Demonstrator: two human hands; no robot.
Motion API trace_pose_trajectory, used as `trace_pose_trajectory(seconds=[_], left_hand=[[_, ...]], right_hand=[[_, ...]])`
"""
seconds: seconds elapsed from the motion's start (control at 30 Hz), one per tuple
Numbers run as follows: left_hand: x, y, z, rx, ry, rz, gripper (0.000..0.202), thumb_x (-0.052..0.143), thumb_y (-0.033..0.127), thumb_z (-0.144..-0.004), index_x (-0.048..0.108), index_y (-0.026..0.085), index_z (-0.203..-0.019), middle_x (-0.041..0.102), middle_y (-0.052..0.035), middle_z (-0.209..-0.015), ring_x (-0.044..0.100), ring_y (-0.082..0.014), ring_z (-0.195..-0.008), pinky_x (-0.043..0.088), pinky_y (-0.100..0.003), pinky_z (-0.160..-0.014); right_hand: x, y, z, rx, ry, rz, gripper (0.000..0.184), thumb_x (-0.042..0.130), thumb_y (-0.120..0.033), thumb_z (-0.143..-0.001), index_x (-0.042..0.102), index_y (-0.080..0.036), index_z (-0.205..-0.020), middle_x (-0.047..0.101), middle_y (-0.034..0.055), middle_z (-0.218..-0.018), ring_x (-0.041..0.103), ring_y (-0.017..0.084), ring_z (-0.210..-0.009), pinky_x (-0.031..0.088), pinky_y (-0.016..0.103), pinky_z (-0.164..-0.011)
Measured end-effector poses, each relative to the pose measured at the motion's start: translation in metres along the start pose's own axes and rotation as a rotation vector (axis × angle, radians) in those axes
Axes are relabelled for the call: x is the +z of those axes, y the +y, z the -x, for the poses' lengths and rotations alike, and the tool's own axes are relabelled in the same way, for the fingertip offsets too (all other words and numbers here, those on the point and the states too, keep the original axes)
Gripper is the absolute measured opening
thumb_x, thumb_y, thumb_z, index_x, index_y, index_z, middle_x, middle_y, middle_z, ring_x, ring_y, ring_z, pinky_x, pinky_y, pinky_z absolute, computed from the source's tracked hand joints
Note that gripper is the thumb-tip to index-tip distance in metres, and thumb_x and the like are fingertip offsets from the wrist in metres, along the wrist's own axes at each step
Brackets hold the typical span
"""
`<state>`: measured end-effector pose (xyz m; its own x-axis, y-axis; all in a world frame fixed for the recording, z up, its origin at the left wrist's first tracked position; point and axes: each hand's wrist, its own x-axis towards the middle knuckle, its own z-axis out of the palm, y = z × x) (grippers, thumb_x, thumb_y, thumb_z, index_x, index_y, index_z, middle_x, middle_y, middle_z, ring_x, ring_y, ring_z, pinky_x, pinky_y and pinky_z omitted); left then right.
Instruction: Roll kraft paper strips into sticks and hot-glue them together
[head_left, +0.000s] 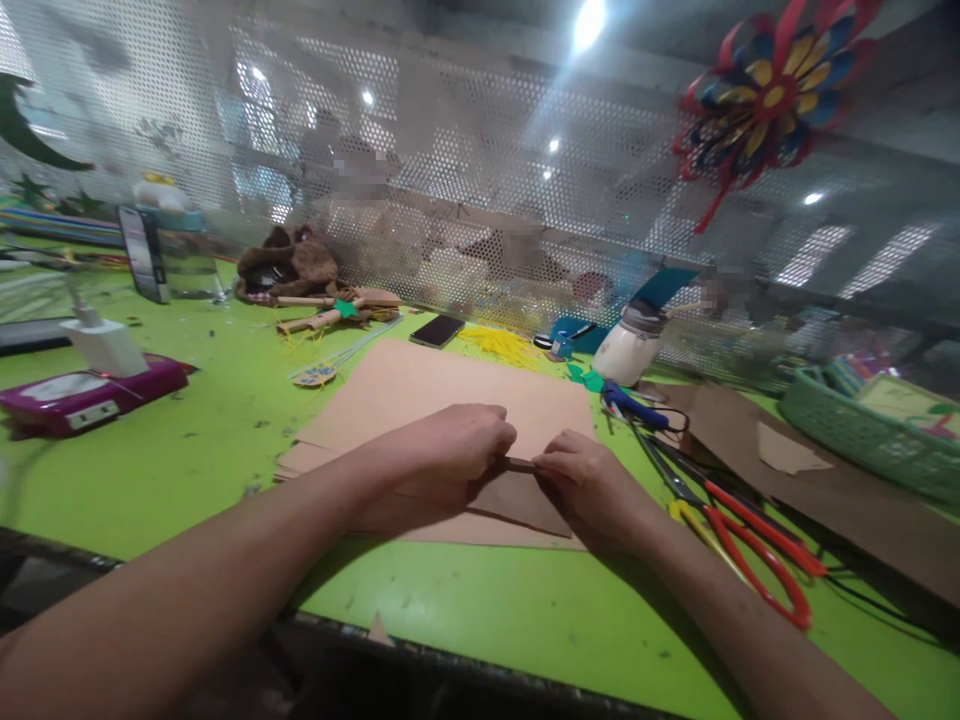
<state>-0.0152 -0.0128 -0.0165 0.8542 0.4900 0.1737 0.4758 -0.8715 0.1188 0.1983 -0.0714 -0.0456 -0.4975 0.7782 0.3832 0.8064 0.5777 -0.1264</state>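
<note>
My left hand [469,440] and my right hand [585,478] are close together over the green table, fingers pinched on a narrow rolled or folded edge of a brown paper sheet [521,505]. A short length of that edge shows between the two hands. The rest of the sheet slopes down towards me, partly in shadow and partly covered by my left forearm. Beneath it lie several larger light-brown paper sheets [450,375], loosely stacked with uneven edges at the left. My fingertips are partly hidden behind the hands.
Right of my hand lie red-handled scissors [780,585], a blue-handled tool [637,408] and brown card [739,440]. A white bottle [628,345], phone [437,330] and yellow strips [499,345] stand or lie behind the paper. A purple power strip [97,400] is left; a green basket [862,430] right.
</note>
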Motion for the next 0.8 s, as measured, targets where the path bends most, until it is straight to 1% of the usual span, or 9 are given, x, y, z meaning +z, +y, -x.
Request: trace_pose_trajectory(seconds=[0.13,0.2,0.3,0.4,0.5,0.63,0.8], left_hand=[[0.003,-0.005,-0.003,0.008,-0.014,0.032,0.008,0.060,0.022,-0.066,0.057,0.019,-0.074,0.056,-0.0018,-0.078,0.045,-0.0126,-0.060,0.027,-0.027,-0.054],[0.003,-0.003,-0.005,0.008,-0.014,0.018,0.006,0.058,0.024,-0.070,0.057,0.019,-0.071,0.057,-0.0020,-0.075,0.046,-0.0126,-0.059,0.028,-0.027,-0.053],[0.004,0.001,-0.008,0.020,0.020,-0.035,0.013,0.052,0.026,-0.077,0.057,0.018,-0.069,0.059,-0.0032,-0.072,0.048,-0.0136,-0.059,0.030,-0.027,-0.054],[0.004,0.004,-0.010,0.056,0.055,-0.071,0.017,0.049,0.028,-0.080,0.057,0.017,-0.070,0.060,-0.0045,-0.073,0.051,-0.0148,-0.063,0.032,-0.028,-0.057],[0.002,0.006,-0.010,0.076,0.057,-0.092,0.020,0.046,0.028,-0.082,0.058,0.017,-0.070,0.061,-0.0051,-0.074,0.051,-0.0147,-0.062,0.032,-0.028,-0.057],[0.001,0.004,-0.009,0.099,0.021,-0.100,0.018,0.048,0.028,-0.079,0.060,0.018,-0.070,0.062,-0.0056,-0.073,0.050,-0.0149,-0.060,0.030,-0.028,-0.055],[0.004,-0.002,-0.009,0.085,-0.011,-0.100,0.014,0.055,0.032,-0.072,0.061,0.019,-0.071,0.062,-0.0050,-0.070,0.047,-0.0149,-0.055,0.029,-0.028,-0.052]], right_hand=[[0.004,-0.003,-0.001,0.015,0.018,0.044,0.020,0.049,-0.015,-0.089,0.067,-0.017,-0.082,0.060,0.0069,-0.077,0.052,0.018,-0.078,0.043,0.029,-0.067],[0.008,-0.006,-0.003,0.028,0.031,0.081,0.019,0.049,-0.018,-0.090,0.066,-0.016,-0.083,0.060,0.0075,-0.079,0.052,0.019,-0.079,0.043,0.030,-0.069],[0.012,-0.011,-0.008,0.005,0.028,0.147,0.019,0.048,-0.019,-0.090,0.065,-0.017,-0.083,0.061,0.0071,-0.079,0.051,0.020,-0.080,0.042,0.031,-0.070],[0.015,-0.015,-0.012,-0.014,0.026,0.173,0.020,0.048,-0.019,-0.091,0.065,-0.017,-0.081,0.061,0.0068,-0.077,0.050,0.020,-0.080,0.041,0.030,-0.069],[0.015,-0.017,-0.013,-0.005,0.030,0.176,0.022,0.047,-0.018,-0.090,0.064,-0.017,-0.077,0.061,0.0069,-0.076,0.050,0.020,-0.078,0.040,0.030,-0.068],[0.013,-0.017,-0.012,0.002,0.026,0.171,0.022,0.048,-0.017,-0.090,0.065,-0.017,-0.077,0.061,0.0072,-0.077,0.051,0.020,-0.079,0.040,0.031,-0.068],[0.009,-0.017,-0.009,0.004,0.005,0.148,0.020,0.047,-0.013,-0.089,0.067,-0.018,-0.086,0.060,0.0073,-0.081,0.051,0.019,-0.081,0.042,0.030,-0.069]])
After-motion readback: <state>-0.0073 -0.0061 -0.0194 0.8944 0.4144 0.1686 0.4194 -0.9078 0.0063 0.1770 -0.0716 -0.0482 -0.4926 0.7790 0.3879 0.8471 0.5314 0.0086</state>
